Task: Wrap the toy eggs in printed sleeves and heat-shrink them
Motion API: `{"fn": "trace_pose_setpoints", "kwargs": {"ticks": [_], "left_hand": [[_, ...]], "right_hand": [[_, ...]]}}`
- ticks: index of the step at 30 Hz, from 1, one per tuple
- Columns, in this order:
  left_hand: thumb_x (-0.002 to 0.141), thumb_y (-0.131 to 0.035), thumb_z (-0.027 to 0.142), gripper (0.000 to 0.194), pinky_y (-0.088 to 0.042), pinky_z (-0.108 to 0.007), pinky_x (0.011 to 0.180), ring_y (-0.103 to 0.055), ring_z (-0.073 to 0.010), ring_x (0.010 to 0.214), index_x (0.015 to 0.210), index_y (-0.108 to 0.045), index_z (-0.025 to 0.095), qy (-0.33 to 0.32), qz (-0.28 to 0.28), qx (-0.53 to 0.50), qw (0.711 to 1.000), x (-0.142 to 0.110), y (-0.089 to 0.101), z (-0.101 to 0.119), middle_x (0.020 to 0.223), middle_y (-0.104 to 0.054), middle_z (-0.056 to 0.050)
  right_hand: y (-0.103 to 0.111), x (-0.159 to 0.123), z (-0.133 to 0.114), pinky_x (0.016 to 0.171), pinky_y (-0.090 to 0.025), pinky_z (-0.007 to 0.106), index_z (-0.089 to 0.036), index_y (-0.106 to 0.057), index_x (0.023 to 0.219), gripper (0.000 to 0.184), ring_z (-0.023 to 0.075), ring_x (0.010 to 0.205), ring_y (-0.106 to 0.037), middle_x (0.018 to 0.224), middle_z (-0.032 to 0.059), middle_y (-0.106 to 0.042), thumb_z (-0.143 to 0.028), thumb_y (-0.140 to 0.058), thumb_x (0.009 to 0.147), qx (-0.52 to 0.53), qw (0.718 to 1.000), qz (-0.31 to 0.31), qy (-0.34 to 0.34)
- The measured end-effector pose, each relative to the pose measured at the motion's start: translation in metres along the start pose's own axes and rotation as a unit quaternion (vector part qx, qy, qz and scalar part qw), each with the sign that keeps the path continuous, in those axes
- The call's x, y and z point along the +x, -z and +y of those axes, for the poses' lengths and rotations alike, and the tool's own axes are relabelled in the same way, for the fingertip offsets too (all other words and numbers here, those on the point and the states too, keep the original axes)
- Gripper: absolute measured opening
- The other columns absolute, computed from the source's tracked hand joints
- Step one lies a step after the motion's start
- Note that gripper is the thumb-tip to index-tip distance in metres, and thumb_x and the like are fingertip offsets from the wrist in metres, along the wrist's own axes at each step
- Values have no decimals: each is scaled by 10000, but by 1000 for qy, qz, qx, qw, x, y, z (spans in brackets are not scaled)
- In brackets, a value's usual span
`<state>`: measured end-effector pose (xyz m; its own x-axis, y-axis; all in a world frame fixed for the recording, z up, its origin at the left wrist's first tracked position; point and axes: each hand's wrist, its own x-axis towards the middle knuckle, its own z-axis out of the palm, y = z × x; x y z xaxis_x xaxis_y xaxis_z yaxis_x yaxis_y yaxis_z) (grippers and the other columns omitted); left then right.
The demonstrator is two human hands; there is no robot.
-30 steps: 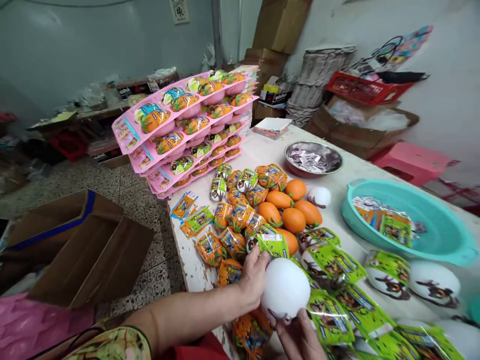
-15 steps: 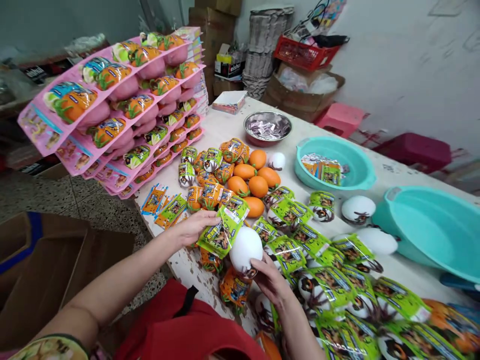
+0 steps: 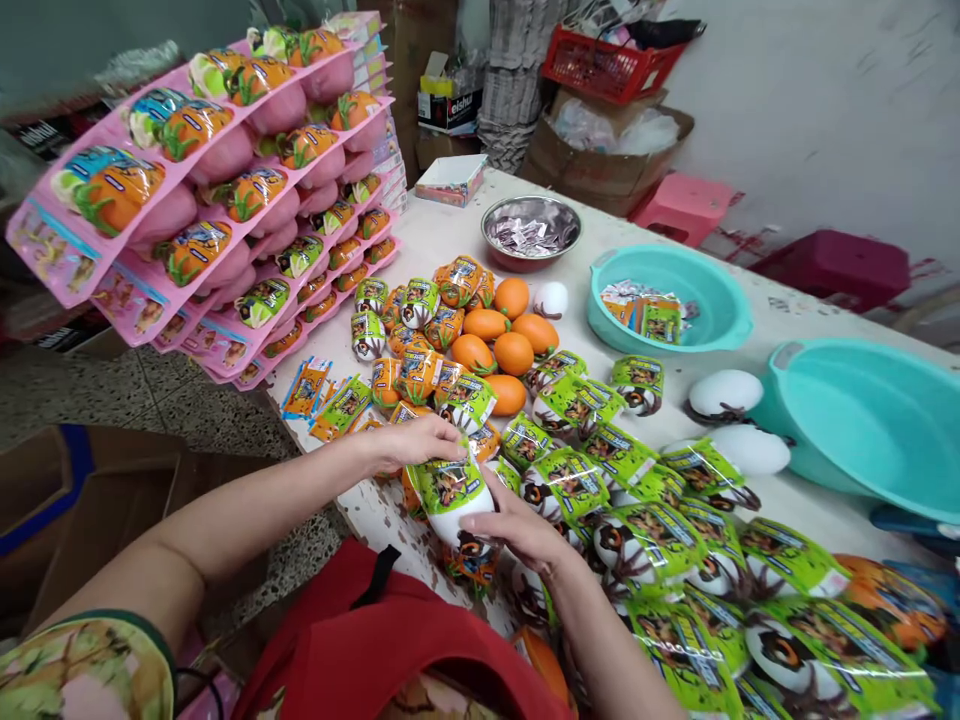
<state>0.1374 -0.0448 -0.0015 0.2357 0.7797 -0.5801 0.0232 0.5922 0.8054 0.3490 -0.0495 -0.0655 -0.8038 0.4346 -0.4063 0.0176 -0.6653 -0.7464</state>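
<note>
Between my hands is a white toy egg point(image 3: 454, 522) with a dark eye pattern at its lower end. A green printed plastic sleeve point(image 3: 450, 483) covers its upper part. My left hand point(image 3: 424, 442) pinches the top of the sleeve. My right hand point(image 3: 517, 518) is wrapped round the egg's right side, thumb across its front. Beneath and behind it lie wrapped orange eggs point(image 3: 420, 372) and bare orange eggs point(image 3: 514, 353). Many white eggs in green sleeves point(image 3: 651, 540) crowd the table at right. Loose flat sleeves point(image 3: 345, 405), green and orange, lie left of the pile.
Stacked pink trays point(image 3: 225, 160) with wrapped eggs overhang the table's left side. A metal bowl point(image 3: 531, 262) of small packets, a teal basin point(image 3: 667, 338) of sleeves and packets, and another teal basin point(image 3: 862, 440) stand toward the back and right. A cardboard box point(image 3: 142, 500) sits at lower left.
The green sleeve, earlier held beside the bare white egg, is now over the egg's upper part. Both hands have come closer together, and the egg has moved slightly left. The view has shifted a little.
</note>
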Motion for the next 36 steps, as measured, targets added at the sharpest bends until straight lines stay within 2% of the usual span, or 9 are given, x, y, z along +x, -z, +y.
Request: {"fn": "trace_pose_setpoints", "kwargs": {"ticks": [2,5,7,11,16,22,26,31,36], "left_hand": [[659,-776,310,160,-441,-274,683,-585,-158,691,706,-711,171,-31,23,35,999,-4,-1,4,710,-682,15],[745,-721,356,308,-406,-306,892,-568,-209,1017,1020,-687,223,-142,173,81,971,-14,1,1,1078,-674,-23],[758,-703,429,424,-417,-334,895,-559,-247,1079,1116,-650,209,-145,206,63,966,-24,0,-11,1169,-647,-72],[669,-772,466,546,-485,-345,750,-647,-276,912,1111,-668,164,3,-14,-66,998,-41,-16,-43,1025,-722,-109],[662,-802,353,503,-463,-359,875,-644,-273,990,1111,-680,160,21,-122,-105,987,-48,-37,-58,1010,-738,-97],[651,-809,343,621,-448,-387,925,-610,-281,1062,1213,-608,171,12,-111,-76,991,-57,-44,-63,1111,-705,-86],[635,-813,316,665,-422,-408,976,-583,-294,1117,1244,-585,177,47,-98,-70,992,-68,-48,-74,1122,-699,-73],[616,-826,286,755,-421,-395,984,-572,-301,1141,1304,-530,189,66,-93,-60,992,-71,-50,-80,1206,-662,-85],[652,-801,287,704,-403,-384,1004,-557,-283,1159,1302,-531,254,69,-102,-53,991,-67,-54,-74,1226,-660,-36]], "right_hand": [[-5,-2,0,1014,-389,436,-238,-493,1325,783,279,1108,-571,1201,51,-636,-315,-828,621,34,999,1,7],[-15,-10,3,1026,-389,435,-250,-488,1318,746,273,1150,-560,1216,56,-634,-313,-811,648,113,992,35,37],[-23,-19,6,1032,-388,433,-258,-478,1318,765,267,1154,-563,1205,58,-641,-305,-822,636,151,985,58,54],[-41,-39,17,983,-437,430,-242,-502,1266,744,283,1109,-593,1195,72,-644,-318,-845,610,179,980,81,42],[-49,-53,30,973,-437,435,-250,-535,1235,685,286,1105,-591,1176,72,-647,-458,-817,646,202,972,110,53],[-46,-61,37,936,-452,430,-207,-653,1074,509,281,969,-635,1062,79,-689,-456,-804,656,136,981,125,52],[-46,-69,51,888,-473,420,-203,-669,1037,578,306,948,-633,1002,70,-712,-500,-834,568,63,983,166,38],[-46,-74,61,929,-452,458,-237,-661,1066,574,324,1009,-621,1058,58,-707,-472,-831,571,60,980,187,38],[-46,-71,81,963,-436,505,-343,-685,1007,539,331,1035,-632,1022,-45,-720,-366,-861,498,84,975,203,41]]}}
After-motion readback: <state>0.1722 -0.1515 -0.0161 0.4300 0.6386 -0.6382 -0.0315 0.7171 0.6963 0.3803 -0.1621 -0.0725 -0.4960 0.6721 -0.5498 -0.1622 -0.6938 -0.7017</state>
